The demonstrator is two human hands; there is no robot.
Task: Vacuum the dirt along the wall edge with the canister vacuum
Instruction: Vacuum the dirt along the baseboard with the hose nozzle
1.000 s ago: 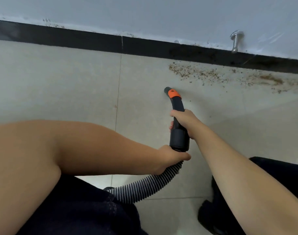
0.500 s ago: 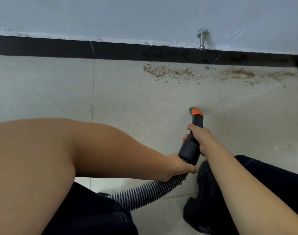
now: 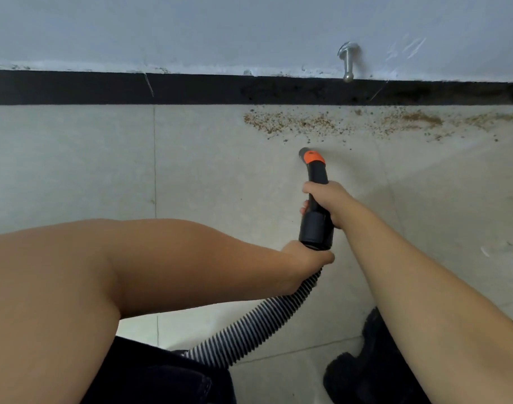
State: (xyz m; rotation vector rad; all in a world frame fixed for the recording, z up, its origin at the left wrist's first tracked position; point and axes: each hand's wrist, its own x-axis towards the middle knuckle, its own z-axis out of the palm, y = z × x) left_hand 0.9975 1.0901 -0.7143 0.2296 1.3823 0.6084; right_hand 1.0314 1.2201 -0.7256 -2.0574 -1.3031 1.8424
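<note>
1. Low over the tiled floor [image 3: 74, 170], my right hand [image 3: 326, 201] reaches forward on a straight arm, fingers wrapped round the black vacuum nozzle [image 3: 316, 199] at mid-length.
2. My left hand [image 3: 306, 259] comes across from the left with the elbow bent, and grips the ribbed hose [image 3: 249, 330] just where it joins the nozzle's wide black collar.
3. The nozzle curves forward to an orange band and a grey tip, which points at the wall edge and sits near the dirt [image 3: 293, 123]; I cannot tell whether the tip touches the floor.
4. The dirt is a brown, grainy strip lying on the floor against the black skirting board [image 3: 103, 88], thick just ahead of the tip and running thinner to the right.
5. The hose trails back and left, striped black and white, toward my dark trousers [image 3: 162, 380].
6. A metal door stopper [image 3: 348, 64] sticks out of the pale wall above the skirting.
</note>
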